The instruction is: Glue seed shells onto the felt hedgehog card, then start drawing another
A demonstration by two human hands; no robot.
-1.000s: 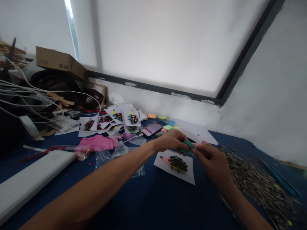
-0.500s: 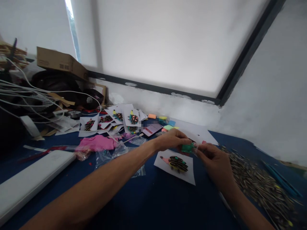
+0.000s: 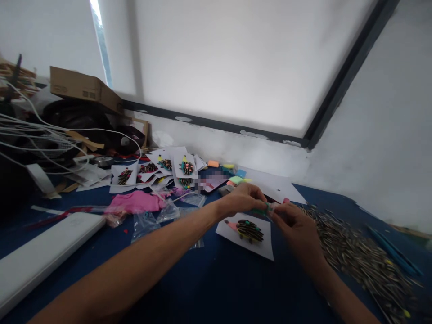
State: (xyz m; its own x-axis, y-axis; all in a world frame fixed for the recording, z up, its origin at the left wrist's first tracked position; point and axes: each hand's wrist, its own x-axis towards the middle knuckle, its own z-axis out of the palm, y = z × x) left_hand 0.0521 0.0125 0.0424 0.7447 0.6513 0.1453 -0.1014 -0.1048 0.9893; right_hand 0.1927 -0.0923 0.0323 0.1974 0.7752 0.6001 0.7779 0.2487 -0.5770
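Both hands meet above a white card (image 3: 222, 230) that bears a hedgehog figure (image 3: 249, 231) with a pink snout, dark twig-like spines and small green dots. My left hand (image 3: 245, 198) is closed on a green packet of what looks like modelling clay (image 3: 261, 210), mostly covered by the fingers. Pinched at the packet's clear plastic end is my right hand (image 3: 295, 220), its thumb and forefinger pressed together. A small pinkish-red bit (image 3: 286, 200) shows just behind the right fingers.
Finished hedgehog cards (image 3: 184, 164) pile up at the back, beside a phone (image 3: 212, 181) and coloured clay lumps (image 3: 238, 179). Pink clay (image 3: 137, 202) and clear bags (image 3: 145, 225) lie left, near a white slab (image 3: 50, 256). Short twigs (image 3: 357, 247) heap on the right.
My left fingers have closed further over the green packet, so less of it shows. Both hands stay in nearly the same place above the card.
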